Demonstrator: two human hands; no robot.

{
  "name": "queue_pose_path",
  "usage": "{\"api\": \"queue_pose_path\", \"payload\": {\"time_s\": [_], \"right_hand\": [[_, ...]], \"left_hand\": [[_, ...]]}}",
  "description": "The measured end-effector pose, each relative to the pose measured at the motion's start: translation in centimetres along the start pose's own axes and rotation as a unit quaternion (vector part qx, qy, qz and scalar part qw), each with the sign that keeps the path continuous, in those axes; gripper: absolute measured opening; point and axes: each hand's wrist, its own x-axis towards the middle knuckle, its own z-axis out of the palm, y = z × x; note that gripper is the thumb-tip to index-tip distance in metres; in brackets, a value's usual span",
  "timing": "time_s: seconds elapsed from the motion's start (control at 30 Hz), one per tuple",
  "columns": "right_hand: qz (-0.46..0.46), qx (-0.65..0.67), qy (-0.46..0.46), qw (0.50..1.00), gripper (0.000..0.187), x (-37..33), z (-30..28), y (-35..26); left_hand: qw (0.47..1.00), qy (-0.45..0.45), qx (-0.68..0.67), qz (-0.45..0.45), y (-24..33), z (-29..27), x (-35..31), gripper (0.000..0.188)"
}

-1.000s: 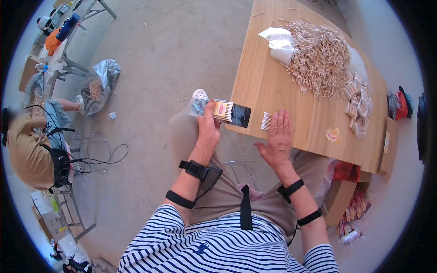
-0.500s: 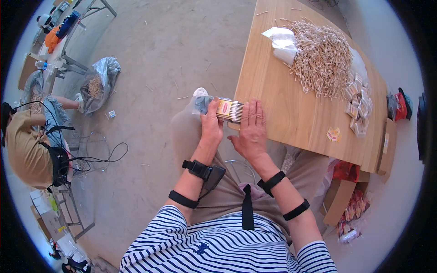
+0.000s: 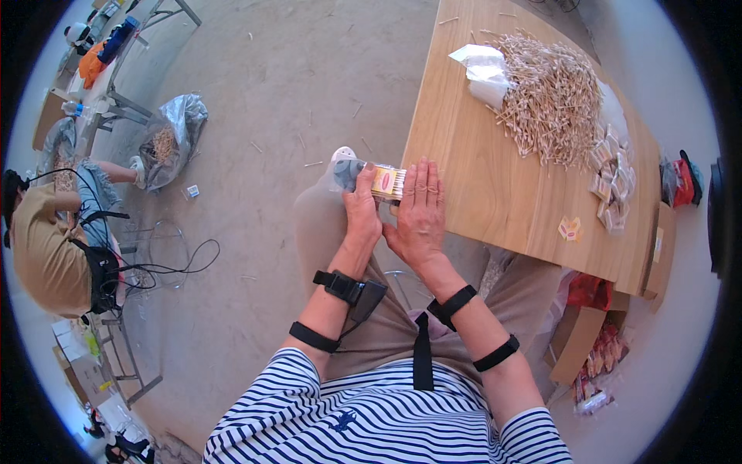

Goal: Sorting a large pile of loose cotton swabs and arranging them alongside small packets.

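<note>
My left hand (image 3: pixel 361 210) grips a small box (image 3: pixel 386 182) filled with thin wooden sticks, holding it at the near left edge of the wooden table (image 3: pixel 495 193). My right hand (image 3: pixel 418 214) lies flat with its fingers together, the palm pressed against the box's open end. A large heap of loose wooden sticks (image 3: pixel 550 99) lies at the far side of the table. To its right is a cluster of small filled boxes (image 3: pixel 614 179).
White crumpled paper (image 3: pixel 484 68) rests beside the stick heap, and small yellow labels (image 3: pixel 570 229) lie near the table's front. Another person (image 3: pixel 48 246) sits on the floor at left beside a plastic bag (image 3: pixel 168 139) of sticks. Cardboard boxes (image 3: pixel 576 338) stand under the table.
My right hand left the tabletop and moved left to the box, where it now presses flat against the stick ends. My left hand kept its hold on the box.
</note>
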Motion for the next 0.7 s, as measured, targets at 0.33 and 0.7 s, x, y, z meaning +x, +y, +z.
{"api": "queue_pose_path", "payload": {"time_s": [0.33,0.7], "right_hand": [[0.037,0.022,0.037,0.998,0.098,0.1,0.6,-0.5],[0.051,0.031,0.075,0.995,0.089,0.2,1.3,-1.1]], "left_hand": [[1.000,-0.002,0.018,0.009,0.3,0.4,-0.4,0.013],[0.991,-0.017,0.101,0.085,0.3,0.5,-0.5,0.013]]}}
